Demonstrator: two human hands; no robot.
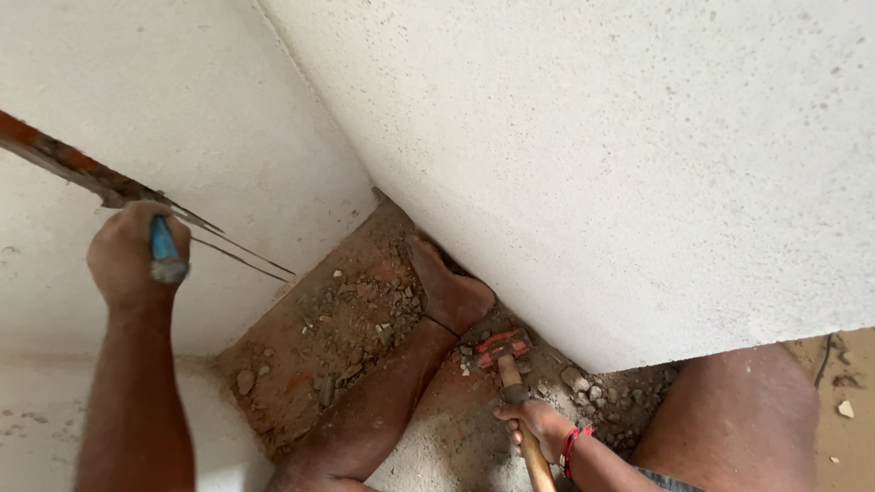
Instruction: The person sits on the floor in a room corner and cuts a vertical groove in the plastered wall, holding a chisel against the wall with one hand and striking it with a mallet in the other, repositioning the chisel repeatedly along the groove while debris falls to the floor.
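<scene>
Hammer [504, 350], red-headed and judged top-heavy and rigid, rests head-down on rubble at the wall's [592, 164] foot, right hand [538, 426] gripped tight low on its wooden handle, while left hand [137, 255] clenches a blue-handled chisel [166, 248] against the slotted wall.
</scene>
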